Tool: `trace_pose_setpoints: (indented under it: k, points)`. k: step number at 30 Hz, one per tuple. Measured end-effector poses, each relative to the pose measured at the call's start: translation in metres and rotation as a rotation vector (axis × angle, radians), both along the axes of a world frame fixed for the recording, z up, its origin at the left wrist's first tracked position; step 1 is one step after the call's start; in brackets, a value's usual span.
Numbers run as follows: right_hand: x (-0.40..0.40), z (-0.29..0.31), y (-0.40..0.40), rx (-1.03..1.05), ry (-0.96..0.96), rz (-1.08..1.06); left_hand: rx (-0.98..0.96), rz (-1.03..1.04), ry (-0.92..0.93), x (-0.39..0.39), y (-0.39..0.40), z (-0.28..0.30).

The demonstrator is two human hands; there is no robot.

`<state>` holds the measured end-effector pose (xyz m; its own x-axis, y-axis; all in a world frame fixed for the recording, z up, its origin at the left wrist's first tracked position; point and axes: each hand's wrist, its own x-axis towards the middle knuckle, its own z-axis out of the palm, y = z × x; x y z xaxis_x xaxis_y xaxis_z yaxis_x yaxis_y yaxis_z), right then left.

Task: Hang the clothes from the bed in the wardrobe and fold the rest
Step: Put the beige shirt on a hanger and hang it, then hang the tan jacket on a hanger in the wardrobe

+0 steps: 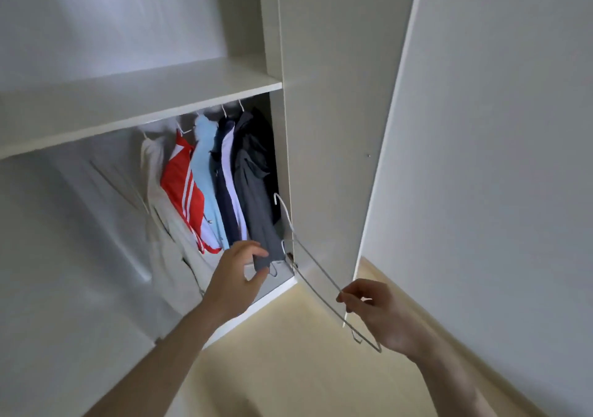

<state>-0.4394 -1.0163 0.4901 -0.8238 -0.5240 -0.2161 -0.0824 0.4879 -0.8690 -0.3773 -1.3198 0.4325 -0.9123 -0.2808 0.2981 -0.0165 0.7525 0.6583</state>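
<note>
White wire hanger (316, 272) pinched at its lower bar by right hand (375, 314), hook just beside wardrobe (321, 127) side panel. Left hand (236, 275) fingers curled at hem of grey garment (256, 198), far right on the rail; grasp uncertain

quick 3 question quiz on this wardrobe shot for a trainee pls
1. True or false: the right hand pinches an empty wire hanger.
2. Which hanging garment is nearest the wardrobe's right wall: A red jacket, B dark grey garment, C light blue top?
3. What does the left hand reach towards?

Key: 1 true; 2 B; 3 the dark grey garment's hem.
</note>
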Motion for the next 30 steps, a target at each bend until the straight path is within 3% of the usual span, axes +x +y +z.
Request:
trace_pose_setpoints:
  k: [7,12,18,23,30]
  points:
    - [0.060,-0.027,0.148,0.093,-0.062,-0.256,0.151,-0.222,-0.182,-0.009,0.140,-0.033]
    - [0.121,-0.041,0.233,0.124,-0.110,-0.517,0.040,-0.543,-0.324,-0.046,0.230,-0.056]
    - [0.200,-0.054,0.304,0.106,-0.097,-0.974,-0.014,-0.842,-0.390,-0.079,0.333,-0.077]
    - [0.282,-0.062,0.352,0.156,-0.073,-1.275,-0.068,-1.078,-0.404,-0.057,0.427,-0.091]
    - [0.409,-0.065,0.427,0.028,-0.021,-1.732,-0.107,-1.350,-0.405,0.008,0.564,-0.079]
